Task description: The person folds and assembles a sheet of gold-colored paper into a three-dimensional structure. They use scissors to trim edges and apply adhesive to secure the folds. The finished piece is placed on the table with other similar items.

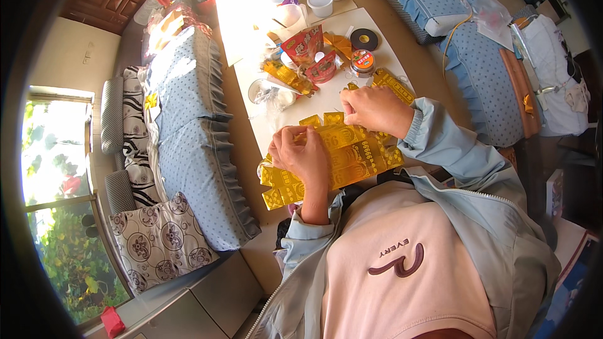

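Note:
A woven sheet of gold foil paper strips (351,153), printed with patterns and numerals, is held up at the near end of the table in front of my torso. My left hand (301,155) pinches its upper left part between thumb and fingers. Folded strip ends stick out below and left of that wrist. My right hand (377,110) is at the upper right edge with bent fingertips together on the gold paper; the exact grip is partly hidden. Just beyond my right hand lies another gold foil strip (392,85).
On the white tabletop (384,33) are red pouches (304,44), a black tape roll (363,39), a jar with an orange label (362,62), crumpled gold wrapping (287,75) and a white tub (320,4). Blue-covered sofas (188,127) flank the table.

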Available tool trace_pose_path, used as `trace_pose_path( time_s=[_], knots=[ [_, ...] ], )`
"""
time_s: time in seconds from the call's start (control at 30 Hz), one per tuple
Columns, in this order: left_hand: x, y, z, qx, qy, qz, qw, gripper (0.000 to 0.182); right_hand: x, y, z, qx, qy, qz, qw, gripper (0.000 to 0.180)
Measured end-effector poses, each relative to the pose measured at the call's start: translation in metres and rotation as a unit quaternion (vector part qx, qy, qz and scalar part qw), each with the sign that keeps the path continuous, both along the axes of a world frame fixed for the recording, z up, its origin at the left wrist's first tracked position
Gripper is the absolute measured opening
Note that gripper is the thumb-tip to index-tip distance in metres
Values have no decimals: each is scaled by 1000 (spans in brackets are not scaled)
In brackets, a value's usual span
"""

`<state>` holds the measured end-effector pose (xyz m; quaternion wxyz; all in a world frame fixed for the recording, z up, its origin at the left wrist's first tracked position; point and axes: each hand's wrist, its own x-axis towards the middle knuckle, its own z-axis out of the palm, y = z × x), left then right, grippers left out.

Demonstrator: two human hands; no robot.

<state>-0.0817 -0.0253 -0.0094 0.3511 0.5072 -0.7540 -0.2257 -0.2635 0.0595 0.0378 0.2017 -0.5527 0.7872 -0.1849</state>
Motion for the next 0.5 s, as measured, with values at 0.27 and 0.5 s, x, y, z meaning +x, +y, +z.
trace_pose_path(
  time_s=[0.27,0.5],
  knots=[
    [-1,-1,0,-22,-12,5,1000,9,6,0,-1,-79,4,66,995,14],
    [-2,-1,1,-10,-23,10,1000,18,7,4,1,-137,36,155,978,40]
  ],
)
